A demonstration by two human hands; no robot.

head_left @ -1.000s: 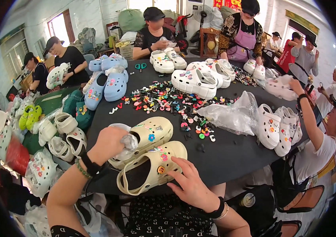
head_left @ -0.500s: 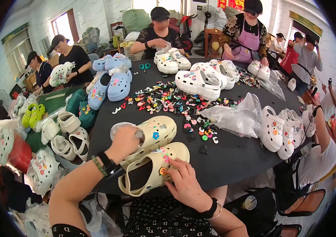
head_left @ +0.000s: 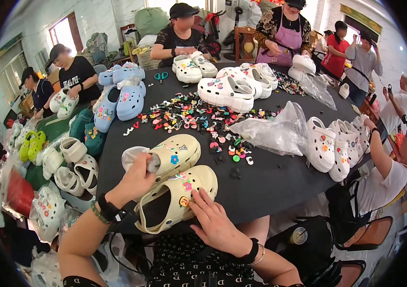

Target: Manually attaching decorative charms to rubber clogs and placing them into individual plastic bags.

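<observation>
From the head view, two cream clogs lie side by side near the front edge of the black desk [head_left: 270,186]. The left hand [head_left: 136,179] is closed around the heel end of the far cream clog [head_left: 177,152], where some clear plastic pokes out. The right hand [head_left: 213,220] is open with fingers spread, and its fingertips press on the side of the near cream clog [head_left: 179,196], right by a small round charm [head_left: 184,201]. A big pile of colourful charms [head_left: 198,119] sits in the middle of the desk. Blue clogs [head_left: 122,95] and white clogs [head_left: 227,91] lie farther back. Other people work around the desk.
</observation>
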